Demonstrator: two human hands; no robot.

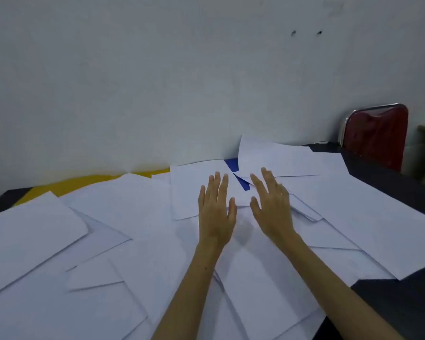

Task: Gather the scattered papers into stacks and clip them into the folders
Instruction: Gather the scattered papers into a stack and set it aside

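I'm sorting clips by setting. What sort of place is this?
Probably a plain office or workroom: a dark table against a bare white wall, strewn with white papers, and a red chair with a metal frame beside it.

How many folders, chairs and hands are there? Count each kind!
Blue folder, mostly under the white papers: 1
Yellow folder: 1
Red chair: 1
Hands, left hand and right hand: 2
Total: 5

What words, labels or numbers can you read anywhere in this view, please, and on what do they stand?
None can be read.
The white papers under the left hand and right hand show blank.
The blue folder, yellow folder and red chair bear no visible text.
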